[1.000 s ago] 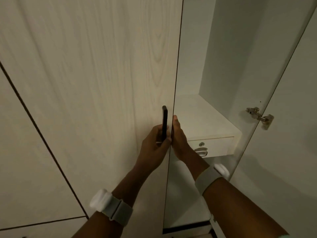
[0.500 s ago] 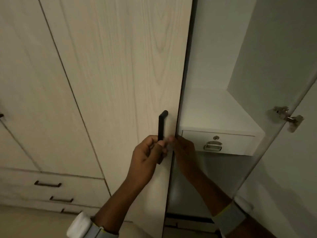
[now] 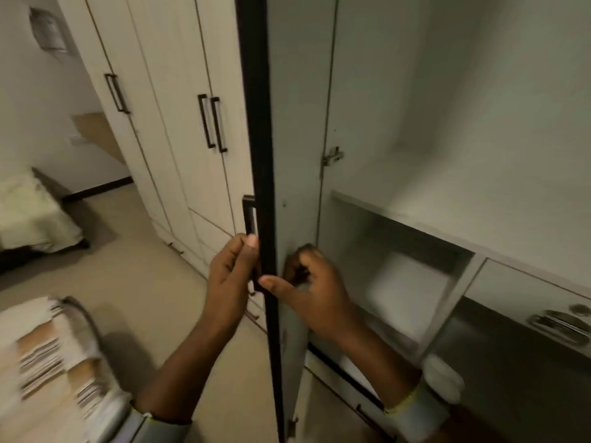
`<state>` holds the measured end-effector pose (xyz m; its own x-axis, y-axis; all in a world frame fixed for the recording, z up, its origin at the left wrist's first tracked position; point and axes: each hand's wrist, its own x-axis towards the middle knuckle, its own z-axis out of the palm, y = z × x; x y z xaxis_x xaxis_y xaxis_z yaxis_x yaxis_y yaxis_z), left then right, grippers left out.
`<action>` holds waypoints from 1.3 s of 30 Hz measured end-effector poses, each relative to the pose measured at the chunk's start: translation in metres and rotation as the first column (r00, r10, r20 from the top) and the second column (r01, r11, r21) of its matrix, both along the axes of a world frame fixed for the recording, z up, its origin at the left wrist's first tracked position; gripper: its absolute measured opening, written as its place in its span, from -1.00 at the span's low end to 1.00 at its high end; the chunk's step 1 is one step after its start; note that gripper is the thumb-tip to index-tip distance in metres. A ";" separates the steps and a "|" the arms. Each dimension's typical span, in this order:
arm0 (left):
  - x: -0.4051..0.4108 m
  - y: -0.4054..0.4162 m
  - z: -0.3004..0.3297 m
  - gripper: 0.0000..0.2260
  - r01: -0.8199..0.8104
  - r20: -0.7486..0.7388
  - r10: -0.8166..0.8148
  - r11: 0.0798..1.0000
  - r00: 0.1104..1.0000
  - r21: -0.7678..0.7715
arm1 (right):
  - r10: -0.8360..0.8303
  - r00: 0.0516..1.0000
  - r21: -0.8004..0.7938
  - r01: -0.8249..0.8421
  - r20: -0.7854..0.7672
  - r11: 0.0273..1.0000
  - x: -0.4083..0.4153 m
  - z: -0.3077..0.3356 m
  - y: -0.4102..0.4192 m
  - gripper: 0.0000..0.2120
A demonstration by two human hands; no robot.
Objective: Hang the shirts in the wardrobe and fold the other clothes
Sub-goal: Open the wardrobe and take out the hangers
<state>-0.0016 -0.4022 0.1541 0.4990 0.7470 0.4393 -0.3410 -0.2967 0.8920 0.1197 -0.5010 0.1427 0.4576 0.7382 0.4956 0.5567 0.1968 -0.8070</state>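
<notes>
Wardrobe door (image 3: pixel 297 123) stands edge-on mid-frame, a stiff hinged panel, probably light to swing: left hand (image 3: pixel 232 276) curls round the black handle (image 3: pixel 248 215) on its outer face, right hand (image 3: pixel 315 292) pinches its edge, interior shelf (image 3: pixel 479 219) beyond.

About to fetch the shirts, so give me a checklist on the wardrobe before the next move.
1. Wardrobe door swung open: ok.
2. Left hand grips the door handle: ok.
3. Right hand holds the door's inner edge: ok.
4. Shelf bare: ok.
5. Hanging rail present: cannot tell, out of view.
6. Shirts at hand: cannot tell; only a blurred pile at lower left.
</notes>
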 end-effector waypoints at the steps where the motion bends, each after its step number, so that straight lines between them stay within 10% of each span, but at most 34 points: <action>1: -0.009 0.013 -0.001 -0.64 -0.051 -0.036 0.050 0.998 0.998 -0.028 | 0.020 1.000 0.006 -0.020 0.015 1.000 -0.008 0.001 0.016 -0.49; 10: -0.019 0.134 0.015 -0.61 -0.331 -0.044 0.346 0.842 0.937 -0.425 | 0.143 0.989 -0.182 -0.147 -0.036 0.972 -0.043 -0.017 0.159 -0.90; 13: -0.015 0.180 0.011 -0.58 -0.392 -0.066 0.405 0.811 0.912 -0.434 | 0.193 0.981 -0.242 -0.187 -0.002 0.952 -0.044 -0.016 0.189 -0.76; 20: -0.007 0.196 0.005 -0.65 -0.522 -0.082 0.525 0.793 0.847 -0.316 | 0.273 0.959 -0.276 -0.282 -0.072 0.919 -0.036 -0.012 0.196 -0.63; 25: -0.003 0.126 -0.021 -0.61 -0.751 0.000 0.753 0.657 0.658 0.066 | 0.286 0.952 -0.303 -0.307 -0.112 0.902 -0.004 -0.018 0.160 -0.42; 30: 0.036 0.044 -0.034 -0.51 -0.347 -0.063 0.466 0.735 0.883 0.583 | 0.165 0.969 -0.270 -0.212 -0.186 0.939 0.048 -0.027 0.110 -0.40; 39: 0.139 -0.002 -0.006 -0.63 0.088 -0.247 0.070 0.812 0.966 0.577 | -0.128 0.985 -0.200 0.104 -0.112 0.974 0.154 0.003 -0.026 -0.56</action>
